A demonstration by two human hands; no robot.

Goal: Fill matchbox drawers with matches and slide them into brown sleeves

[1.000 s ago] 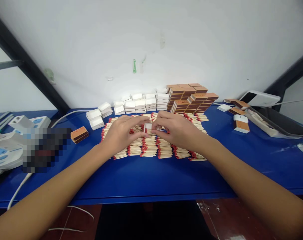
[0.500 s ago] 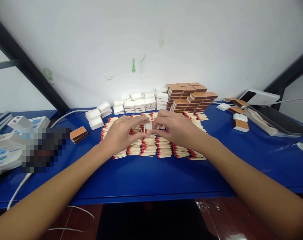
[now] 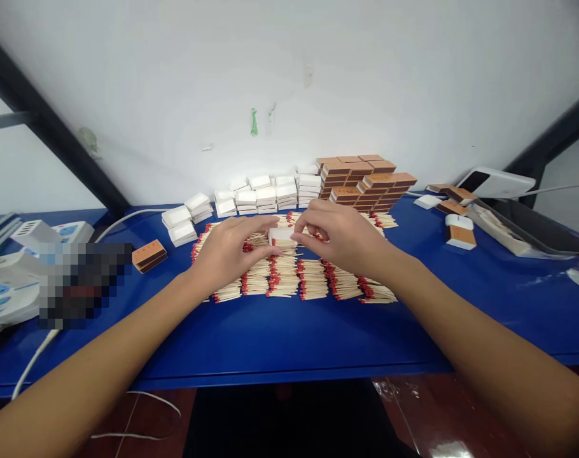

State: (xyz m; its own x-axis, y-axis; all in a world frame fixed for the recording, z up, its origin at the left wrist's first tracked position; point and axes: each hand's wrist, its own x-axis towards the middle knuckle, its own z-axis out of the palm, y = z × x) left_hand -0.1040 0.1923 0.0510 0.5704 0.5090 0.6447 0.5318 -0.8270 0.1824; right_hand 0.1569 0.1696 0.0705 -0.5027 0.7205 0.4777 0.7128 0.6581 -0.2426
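Observation:
A white matchbox tray (image 3: 282,235) sits over the rows of matches, between my two hands. My right hand (image 3: 340,232) pinches its right end with thumb and fingertips. At the left end, my left hand (image 3: 230,249) curves around with thumb and fingers apart and a gap between them. Red-headed matches (image 3: 284,280) lie in several neat columns under and in front of both hands. Some match sticks cross the tray's near edge; whether any lie inside it I cannot tell.
White trays (image 3: 265,194) are stacked along the wall, beside piled brown matchboxes (image 3: 366,181). Another matchbox (image 3: 149,256) lies at left, near power strips (image 3: 7,296) and a cable. On the right are a white mouse-like object (image 3: 459,222), loose boxes and a white device (image 3: 497,182).
Both hands have shifted slightly away from me. My right fingers have risen and spread a little, and more of the white tray shows between the hands.

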